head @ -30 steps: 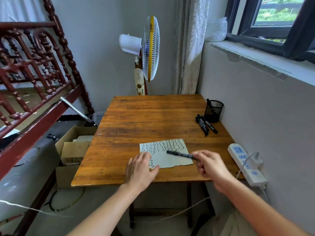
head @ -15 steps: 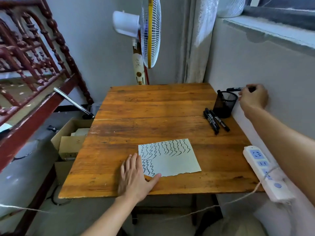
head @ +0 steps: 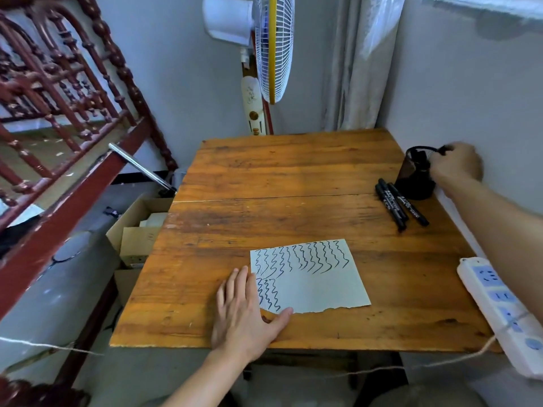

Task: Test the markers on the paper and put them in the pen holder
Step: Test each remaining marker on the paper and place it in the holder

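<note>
A marker [head: 441, 150] is being lowered into the pen holder [head: 415, 177] at the far right corner of the surface [head: 293, 177] — only its dark end is showing past the right hand [head: 457, 165], whose grip is being kept pinched around it. The paper [head: 311, 277] is being pinned near the front edge by the left hand [head: 246, 309], fingers spread flat. Three more markers [head: 399, 204] are lying just beside the holder. The drop is probably best done tip-down over the rim — released gently, so the light holder is not being tipped.
</note>
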`<state>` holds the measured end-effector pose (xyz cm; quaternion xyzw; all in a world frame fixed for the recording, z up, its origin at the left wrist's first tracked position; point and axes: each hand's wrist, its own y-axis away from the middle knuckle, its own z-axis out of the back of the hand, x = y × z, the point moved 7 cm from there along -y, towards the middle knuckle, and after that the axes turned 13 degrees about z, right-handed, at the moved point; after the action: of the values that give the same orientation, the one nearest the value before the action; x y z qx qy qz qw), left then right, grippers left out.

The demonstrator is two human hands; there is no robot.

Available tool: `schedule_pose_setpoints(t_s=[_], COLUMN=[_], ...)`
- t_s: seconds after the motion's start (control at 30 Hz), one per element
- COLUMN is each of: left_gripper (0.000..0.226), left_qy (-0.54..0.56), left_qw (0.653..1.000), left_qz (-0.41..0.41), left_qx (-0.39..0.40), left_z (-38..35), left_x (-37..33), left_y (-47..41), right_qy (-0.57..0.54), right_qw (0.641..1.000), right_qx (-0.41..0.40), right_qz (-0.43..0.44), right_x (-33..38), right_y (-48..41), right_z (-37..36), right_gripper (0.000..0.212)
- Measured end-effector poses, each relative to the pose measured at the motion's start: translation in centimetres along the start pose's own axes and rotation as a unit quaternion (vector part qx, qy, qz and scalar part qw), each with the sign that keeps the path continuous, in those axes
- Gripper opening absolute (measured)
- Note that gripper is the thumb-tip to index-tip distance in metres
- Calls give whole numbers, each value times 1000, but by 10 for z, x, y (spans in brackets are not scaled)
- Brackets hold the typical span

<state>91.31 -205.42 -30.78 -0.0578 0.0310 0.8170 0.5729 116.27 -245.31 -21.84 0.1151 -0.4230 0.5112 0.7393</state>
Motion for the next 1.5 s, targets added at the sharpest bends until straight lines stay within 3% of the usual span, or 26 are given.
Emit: schedule_pose_setpoints(t_s=[0.17,0.3,0.4,0.57,0.77,0.9,1.0,1.17,1.37,1.5], left_gripper=[102,103,103,104,97,85,73,51,18,30], left_qy=[8,8,12,18,46,78,93,119,74,68], left_qw=[1000,1000,1000,1000,999,995,991,972,975,978], left_qz=[-4,0,2,3,-8,-33,-57,-161,-194,-183], left_qx=[-4,0,-1,-9,-23,-53,-81,-124,-76,-78], left_z=[1,2,2,2,3,11,20,42,50,60], left_x=[0,0,1,3,2,1,-2,-21,-19,-6], left_y=[1,1,1,-1,2,8,16,52,95,109], right_qy=[10,85,210,263,127,10,-92,-158,-179,-179], right_qw=[998,982,947,934,962,958,930,873,837,820], right_qx=[-17,94,192,206,219,270,349,459,515,538], right_qz=[65,140,151,127,103,98,67,42,56,76], right_x=[16,17,4,-7,11,34,44,56,75,80], right_y=[37,76,95,97,121,170,228,324,385,406], right_z=[5,-28,-59,-69,-40,-11,5,22,31,33], right_gripper=[41,27,34,21,27,35,34,34,37,38])
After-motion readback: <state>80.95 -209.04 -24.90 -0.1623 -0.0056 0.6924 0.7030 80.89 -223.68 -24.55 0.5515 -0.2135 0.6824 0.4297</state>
